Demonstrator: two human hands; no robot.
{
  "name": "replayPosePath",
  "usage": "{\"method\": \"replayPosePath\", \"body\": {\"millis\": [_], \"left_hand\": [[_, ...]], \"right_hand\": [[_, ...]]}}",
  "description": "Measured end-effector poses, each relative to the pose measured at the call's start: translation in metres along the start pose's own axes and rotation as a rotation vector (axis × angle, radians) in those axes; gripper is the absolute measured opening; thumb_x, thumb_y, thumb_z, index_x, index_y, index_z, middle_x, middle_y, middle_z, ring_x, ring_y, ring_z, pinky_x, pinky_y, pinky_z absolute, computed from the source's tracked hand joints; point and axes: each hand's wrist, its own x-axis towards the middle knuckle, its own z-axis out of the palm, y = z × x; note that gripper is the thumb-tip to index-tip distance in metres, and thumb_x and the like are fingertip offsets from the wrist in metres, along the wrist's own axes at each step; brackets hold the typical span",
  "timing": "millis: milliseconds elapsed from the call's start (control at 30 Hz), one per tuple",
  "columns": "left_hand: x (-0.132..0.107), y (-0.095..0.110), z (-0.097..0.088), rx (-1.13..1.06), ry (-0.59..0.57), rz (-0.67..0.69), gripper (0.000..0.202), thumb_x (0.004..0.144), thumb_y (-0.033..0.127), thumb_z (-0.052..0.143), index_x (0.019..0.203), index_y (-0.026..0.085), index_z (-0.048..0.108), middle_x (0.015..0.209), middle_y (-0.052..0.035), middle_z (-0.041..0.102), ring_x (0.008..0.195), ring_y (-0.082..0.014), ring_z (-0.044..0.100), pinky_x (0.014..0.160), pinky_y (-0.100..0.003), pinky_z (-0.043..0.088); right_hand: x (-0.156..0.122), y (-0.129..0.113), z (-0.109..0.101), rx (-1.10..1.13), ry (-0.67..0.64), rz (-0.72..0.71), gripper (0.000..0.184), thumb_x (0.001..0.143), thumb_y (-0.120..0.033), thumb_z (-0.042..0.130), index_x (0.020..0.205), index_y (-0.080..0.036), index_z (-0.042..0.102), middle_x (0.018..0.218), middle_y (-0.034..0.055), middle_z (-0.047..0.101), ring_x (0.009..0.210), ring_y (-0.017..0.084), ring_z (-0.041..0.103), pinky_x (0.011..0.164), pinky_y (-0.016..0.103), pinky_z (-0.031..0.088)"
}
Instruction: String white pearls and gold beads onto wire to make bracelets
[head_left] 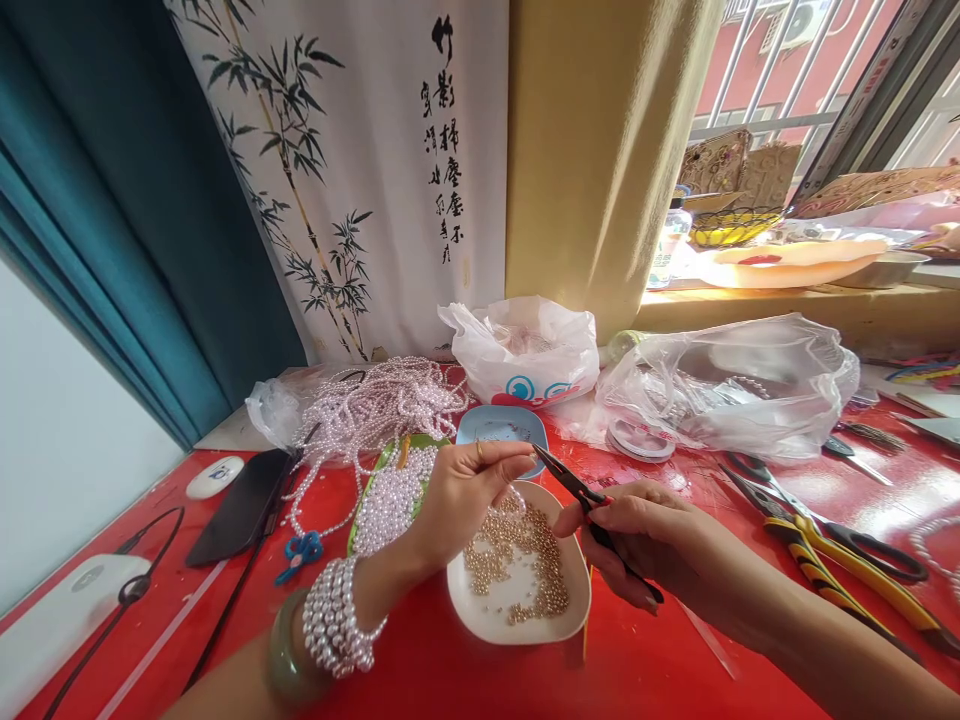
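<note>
My left hand [472,490] is closed in a pinch, with thumb and forefinger together at the pliers' tip. What it pinches is too small to make out; a few pale beads [516,500] show just under the fingers. In my right hand [637,525] are needle-nose pliers [566,478] with dark jaws, pointing up and left to the left fingertips. Below both hands sits a white dish [459,600] of loose gold beads [551,560]. A green tray [358,515] of white pearl beads [390,500] is partly hidden behind my left wrist.
A blue dish [487,425] stands behind the hands. Pearl strands [382,400] are heaped at the back left, near a phone [236,510]. Plastic bags [525,350] and a ribbon spool [640,440] lie behind. Yellow-handled pliers [817,570] and scissors [862,540] are at right.
</note>
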Motion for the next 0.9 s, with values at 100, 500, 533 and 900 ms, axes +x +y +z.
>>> {"method": "replayPosePath", "body": {"millis": [100, 500, 533, 900], "left_hand": [[-0.001, 0.002, -0.001, 0.024, -0.014, 0.024, 0.022, 0.067, 0.037, 0.065, 0.077, 0.018, 0.071, 0.043, 0.0051, 0.039, 0.042, -0.0055, 0.028, 0.039, -0.02, 0.025], [-0.007, 0.012, 0.001, 0.089, -0.007, 0.04, 0.028, 0.068, 0.041, 0.063, 0.074, 0.015, 0.07, 0.04, 0.0058, 0.035, 0.039, -0.0051, 0.025, 0.036, -0.019, 0.023], [-0.007, 0.012, 0.001, 0.093, 0.002, 0.051, 0.027, 0.068, 0.041, 0.063, 0.074, 0.015, 0.07, 0.039, 0.0058, 0.037, 0.038, -0.0049, 0.027, 0.036, -0.019, 0.024], [0.002, 0.013, -0.013, 0.526, 0.045, 0.603, 0.013, 0.076, 0.022, 0.059, 0.085, 0.017, 0.068, 0.08, -0.0035, 0.071, 0.065, -0.0113, 0.063, 0.062, -0.021, 0.05]], "right_hand": [[0.0, -0.002, -0.002, -0.07, 0.01, -0.018, 0.025, 0.075, -0.029, 0.048, 0.079, -0.01, 0.064, 0.048, -0.0036, 0.043, 0.038, 0.006, 0.036, 0.04, 0.022, 0.023], [-0.007, -0.001, 0.008, -1.124, 0.507, -0.418, 0.024, 0.075, -0.031, 0.047, 0.085, -0.019, 0.065, 0.07, 0.0063, 0.062, 0.059, 0.018, 0.052, 0.05, 0.027, 0.035], [-0.008, -0.001, 0.009, -1.144, 0.508, -0.42, 0.024, 0.076, -0.03, 0.046, 0.087, -0.019, 0.065, 0.071, 0.0065, 0.063, 0.06, 0.018, 0.054, 0.051, 0.027, 0.037], [-0.011, -0.017, 0.01, -1.147, 0.322, -0.313, 0.026, 0.082, -0.027, 0.039, 0.068, -0.017, 0.059, 0.061, 0.0009, 0.059, 0.055, 0.013, 0.049, 0.048, 0.022, 0.037]]}}
